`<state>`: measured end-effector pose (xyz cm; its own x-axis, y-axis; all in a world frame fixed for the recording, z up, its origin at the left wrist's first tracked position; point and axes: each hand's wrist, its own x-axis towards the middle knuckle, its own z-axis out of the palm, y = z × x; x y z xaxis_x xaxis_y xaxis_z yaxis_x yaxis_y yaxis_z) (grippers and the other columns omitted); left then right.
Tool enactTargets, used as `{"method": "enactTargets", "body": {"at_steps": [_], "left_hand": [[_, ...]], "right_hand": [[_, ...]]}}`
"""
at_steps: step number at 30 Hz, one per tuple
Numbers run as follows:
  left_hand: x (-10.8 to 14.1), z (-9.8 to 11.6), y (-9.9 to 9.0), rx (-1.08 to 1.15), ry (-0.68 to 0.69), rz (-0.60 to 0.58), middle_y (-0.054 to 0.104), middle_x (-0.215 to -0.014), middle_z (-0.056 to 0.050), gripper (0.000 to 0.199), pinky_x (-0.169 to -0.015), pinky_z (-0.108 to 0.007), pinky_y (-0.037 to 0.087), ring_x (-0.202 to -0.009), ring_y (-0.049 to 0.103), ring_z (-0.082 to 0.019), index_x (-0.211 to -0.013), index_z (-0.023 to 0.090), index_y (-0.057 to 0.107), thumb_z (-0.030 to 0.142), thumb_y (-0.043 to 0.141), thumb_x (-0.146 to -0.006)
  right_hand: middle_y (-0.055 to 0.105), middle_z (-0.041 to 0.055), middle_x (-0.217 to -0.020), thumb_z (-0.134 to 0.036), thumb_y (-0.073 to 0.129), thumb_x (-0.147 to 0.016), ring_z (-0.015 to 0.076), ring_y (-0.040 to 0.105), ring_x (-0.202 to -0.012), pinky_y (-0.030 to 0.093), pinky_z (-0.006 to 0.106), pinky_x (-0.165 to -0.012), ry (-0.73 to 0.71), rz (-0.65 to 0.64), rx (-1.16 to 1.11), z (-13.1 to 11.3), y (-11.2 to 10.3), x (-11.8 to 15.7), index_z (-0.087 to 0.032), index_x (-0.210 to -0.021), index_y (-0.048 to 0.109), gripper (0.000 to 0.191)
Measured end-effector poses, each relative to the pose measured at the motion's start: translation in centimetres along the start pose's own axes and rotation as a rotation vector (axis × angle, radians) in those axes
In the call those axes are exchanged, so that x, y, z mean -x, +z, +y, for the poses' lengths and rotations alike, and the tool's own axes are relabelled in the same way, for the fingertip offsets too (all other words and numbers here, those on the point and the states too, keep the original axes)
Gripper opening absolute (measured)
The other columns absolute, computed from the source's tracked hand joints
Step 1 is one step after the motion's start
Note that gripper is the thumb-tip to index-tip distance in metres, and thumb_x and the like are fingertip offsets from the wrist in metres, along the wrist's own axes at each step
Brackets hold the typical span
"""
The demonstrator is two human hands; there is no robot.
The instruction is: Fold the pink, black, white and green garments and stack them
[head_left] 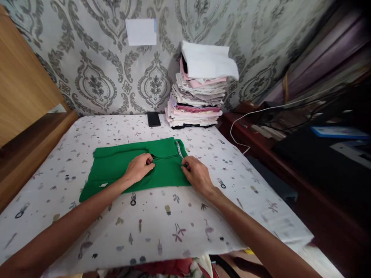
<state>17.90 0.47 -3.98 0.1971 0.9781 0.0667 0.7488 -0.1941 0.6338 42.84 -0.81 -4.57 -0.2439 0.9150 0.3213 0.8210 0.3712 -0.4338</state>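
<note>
A green garment (113, 166), folded into a long rectangle, lies flat on the patterned white cloth of the table (156, 231). My left hand (139, 166) pinches a fold of the green fabric near the garment's middle. At its right end, just below a pale label strip (179, 149) at the collar, my right hand (197, 173) grips the edge between thumb and fingers. A small white tag (103, 185) shows at the lower left of the fabric.
A tall stack of folded clothes (198, 96) stands at the back, with a white folded piece on top. Left of it lies a black phone (153, 119). A white cable (261, 111) runs over the dark red furniture on the right. Wooden furniture borders the left side.
</note>
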Motion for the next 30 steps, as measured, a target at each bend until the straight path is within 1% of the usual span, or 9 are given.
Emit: {"method": "enactTargets", "body": {"at_steps": [5,8,10,13,16,20,24,27,30], "left_hand": [[2.2,1.5,-1.9,0.209,0.069,0.019,0.063,-0.08,0.0,0.009,-0.063,-0.028,0.043,-0.073,0.059,-0.015,-0.082,0.022,0.053,0.03,0.054,-0.084],[1.7,1.3,-2.7,0.212,0.078,0.062,0.063,-0.082,-0.001,0.01,-0.063,-0.028,0.044,-0.075,0.059,-0.016,-0.086,0.022,0.053,0.031,0.054,-0.085],[0.8,0.5,-2.9,0.183,0.066,0.039,0.064,-0.086,-0.002,0.013,-0.065,-0.029,0.046,-0.078,0.06,-0.017,-0.091,0.022,0.053,0.032,0.056,-0.085],[0.4,-1.0,-3.2,0.085,0.071,0.013,0.065,-0.096,-0.006,0.02,-0.072,-0.034,0.05,-0.086,0.063,-0.02,-0.103,0.022,0.052,0.034,0.055,-0.088],[2.1,-2.0,-3.8,-0.046,0.134,0.032,0.065,-0.113,-0.009,0.025,-0.086,-0.039,0.051,-0.105,0.063,-0.023,-0.116,0.023,0.051,0.037,0.044,-0.096],[5.4,-3.0,-3.7,-0.249,0.225,-0.063,0.048,-0.148,-0.013,0.044,-0.112,-0.049,0.036,-0.139,0.042,-0.029,-0.137,0.022,0.044,0.045,0.036,-0.101],[6.8,-3.8,-2.7,-0.325,0.231,-0.141,0.033,-0.159,-0.012,0.054,-0.122,-0.051,0.019,-0.15,0.022,-0.026,-0.145,0.022,0.038,0.052,0.035,-0.101],[6.9,-3.9,-3.1,-0.279,0.211,-0.17,0.031,-0.16,-0.009,0.054,-0.124,-0.048,0.018,-0.151,0.02,-0.023,-0.147,0.024,0.036,0.053,0.033,-0.101],[6.6,-4.7,-5.0,-0.238,0.202,-0.187,0.031,-0.161,-0.007,0.051,-0.122,-0.046,0.023,-0.15,0.023,-0.023,-0.146,0.025,0.038,0.05,0.03,-0.102]], "right_hand": [[0.062,0.0027,-0.079,-0.014,0.045,-0.086,0.018,0.058,-0.072,0.046,0.029,-0.065,-0.081,0.119,-0.149,-0.4,-0.7,1.0,-0.024,-0.082,0.052,0.013],[0.063,0.0046,-0.085,-0.015,0.043,-0.089,0.0191,0.06,-0.077,0.048,0.031,-0.069,-0.119,0.163,-0.157,-0.6,-0.9,0.1,-0.024,-0.085,0.055,0.015],[0.063,0.0065,-0.094,-0.017,0.047,-0.087,0.021,0.061,-0.08,0.05,0.033,-0.07,-0.102,0.142,-0.08,-0.5,-0.7,-0.9,-0.024,-0.094,0.059,0.015],[0.062,0.0124,-0.116,-0.02,0.052,-0.087,0.0289,0.062,-0.099,0.053,0.044,-0.081,-0.135,0.12,0.052,-0.7,-0.1,-2.0,-0.023,-0.111,0.062,0.027],[0.058,0.0138,-0.133,-0.023,0.047,-0.094,0.0323,0.055,-0.121,0.048,0.052,-0.099,-0.302,0.081,0.074,-1.6,0.7,-2.1,-0.023,-0.12,0.062,0.03],[0.051,0.0124,-0.147,-0.032,0.042,-0.1,0.0289,0.04,-0.141,0.037,0.053,-0.113,-0.5,-0.075,0.121,-2.8,2.6,-1.6,-0.02,-0.132,0.058,0.038],[0.044,0.0157,-0.152,-0.039,0.04,-0.101,0.031,0.037,-0.143,0.033,0.058,-0.114,-0.491,-0.121,0.221,-2.5,4.7,-1.4,-0.018,-0.14,0.053,0.046],[0.043,0.0172,-0.153,-0.039,0.039,-0.101,0.0317,0.037,-0.143,0.032,0.059,-0.114,-0.498,-0.11,0.228,-1.9,5.2,-1.3,-0.016,-0.14,0.052,0.047],[0.045,0.0179,-0.151,-0.038,0.04,-0.101,0.0315,0.037,-0.143,0.033,0.059,-0.114,-0.498,-0.105,0.199,-1.9,4.8,-1.4,-0.016,-0.138,0.055,0.045]]}}
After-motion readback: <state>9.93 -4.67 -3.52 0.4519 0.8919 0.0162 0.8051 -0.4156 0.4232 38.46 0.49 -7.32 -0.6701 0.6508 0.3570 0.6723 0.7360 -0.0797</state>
